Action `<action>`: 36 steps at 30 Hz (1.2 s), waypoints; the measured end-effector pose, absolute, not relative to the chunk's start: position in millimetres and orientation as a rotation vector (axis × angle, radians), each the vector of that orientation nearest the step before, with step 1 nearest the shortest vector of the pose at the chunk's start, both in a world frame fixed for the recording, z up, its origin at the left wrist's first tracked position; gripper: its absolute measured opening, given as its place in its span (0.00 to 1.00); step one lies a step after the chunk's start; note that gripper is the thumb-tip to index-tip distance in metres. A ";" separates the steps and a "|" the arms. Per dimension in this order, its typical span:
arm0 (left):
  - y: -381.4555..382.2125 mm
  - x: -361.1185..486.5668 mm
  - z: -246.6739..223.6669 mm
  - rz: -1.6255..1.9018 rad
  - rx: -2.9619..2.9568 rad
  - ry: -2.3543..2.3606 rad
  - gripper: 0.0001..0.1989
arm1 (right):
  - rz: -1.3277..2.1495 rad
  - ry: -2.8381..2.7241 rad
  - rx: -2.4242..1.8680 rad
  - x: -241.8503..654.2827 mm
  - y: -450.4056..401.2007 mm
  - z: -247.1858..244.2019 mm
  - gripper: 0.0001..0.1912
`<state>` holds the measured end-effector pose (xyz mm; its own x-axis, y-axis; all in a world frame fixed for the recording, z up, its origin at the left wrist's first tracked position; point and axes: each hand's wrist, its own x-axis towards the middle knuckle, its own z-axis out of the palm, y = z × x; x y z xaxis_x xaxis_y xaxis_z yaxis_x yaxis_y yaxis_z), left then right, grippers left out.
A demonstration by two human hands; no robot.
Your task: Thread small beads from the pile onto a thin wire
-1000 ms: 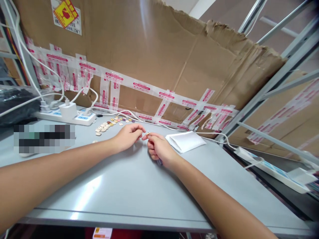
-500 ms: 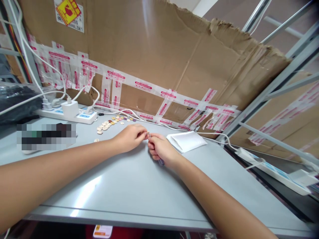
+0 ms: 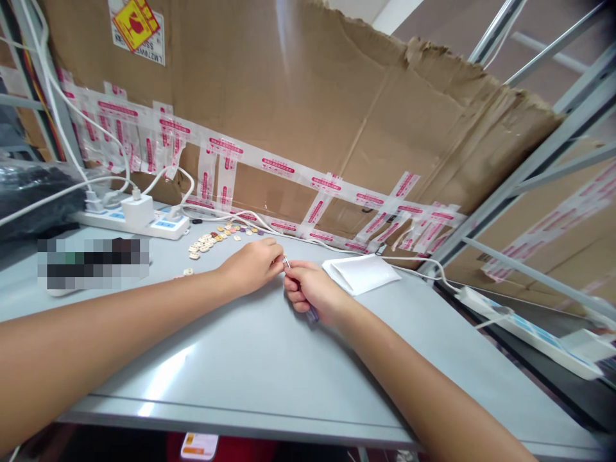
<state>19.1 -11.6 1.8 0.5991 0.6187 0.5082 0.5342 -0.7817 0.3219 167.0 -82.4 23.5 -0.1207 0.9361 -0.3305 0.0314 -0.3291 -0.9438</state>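
- Grey table [image 3: 231, 359] in front of us, taped cardboard [image 3: 298, 96] standing along its back edge.
- Our right hand [image 3: 310, 290] is closed around a slim tool [image 3: 312, 314]: dark purplish handle end out below the fist, thin metal shaft pointing up toward our left hand [image 3: 255, 264].
- Our left hand's fingers are closed right at the shaft's tip; we can't tell what they pinch, too small and partly hidden.
- Both hands are above the table, just beside each other.
- Small pieces [image 3: 205, 243], cream, yellow, brown and purple, lie beyond our left forearm; one cream piece [image 3: 188, 272] sits apart, nearer us.
- White envelope [image 3: 368, 273] lies beyond our right hand.
- White power strip [image 3: 166, 224] at back left.
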 end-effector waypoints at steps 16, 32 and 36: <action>-6.8 9.1 4.2 0.833 2.536 0.805 0.10 | -0.230 -2.044 -2.190 216.3 -73.7 28.0 0.10; -10.3 11.9 2.7 0.746 2.373 0.855 0.11 | 0.946 -1.412 -1.365 190.5 -68.2 20.2 0.09; -14.3 12.9 2.8 0.757 2.315 0.852 0.11 | 1.008 -1.323 -1.332 187.1 -71.9 24.9 0.11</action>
<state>12.9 -14.3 2.8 0.6398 0.7030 0.3105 0.3909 -0.6455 0.6561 187.1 -71.9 24.9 0.0670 0.9950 0.0736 0.1938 0.0594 -0.9792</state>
